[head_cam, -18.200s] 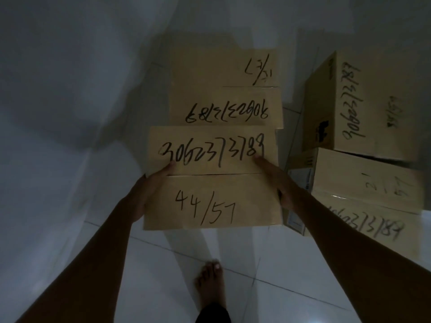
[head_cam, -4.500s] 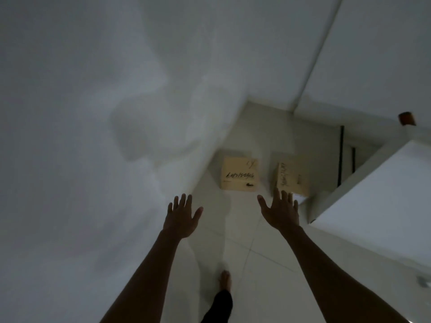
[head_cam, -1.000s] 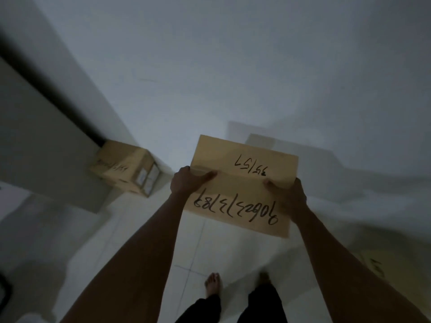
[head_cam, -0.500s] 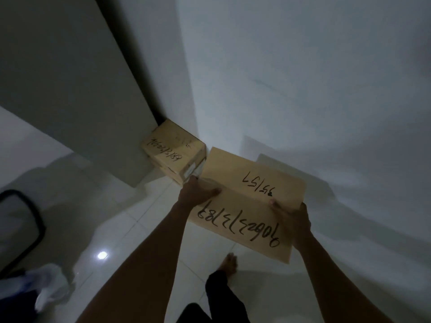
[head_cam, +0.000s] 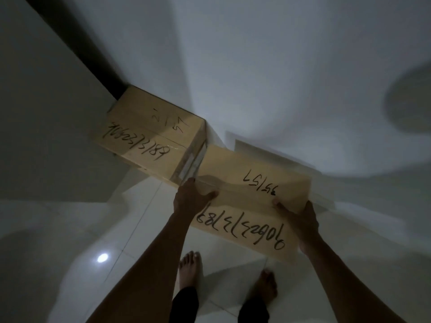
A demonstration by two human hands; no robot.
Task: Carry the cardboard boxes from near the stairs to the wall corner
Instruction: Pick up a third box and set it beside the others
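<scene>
I hold a brown cardboard box (head_cam: pixel 251 194) with black handwritten numbers on its top, carried above the floor in front of me. My left hand (head_cam: pixel 190 198) grips its left edge with the thumb on the top. My right hand (head_cam: pixel 299 220) grips its right edge. A second cardboard box (head_cam: pixel 144 136) with similar handwriting rests on the floor in the wall corner, just left of and beyond the held box, almost touching it.
White walls (head_cam: pixel 279 78) meet in the corner ahead, with a dark gap (head_cam: pixel 77 43) and a grey panel (head_cam: pixel 46 124) on the left. The floor is glossy white tile (head_cam: pixel 128 229). My bare feet (head_cam: pixel 190 269) stand below the box.
I have moved closer to the corner. The box on the floor looks larger and nearer, and the held box now sits right beside it. Both hands keep the same grip.
</scene>
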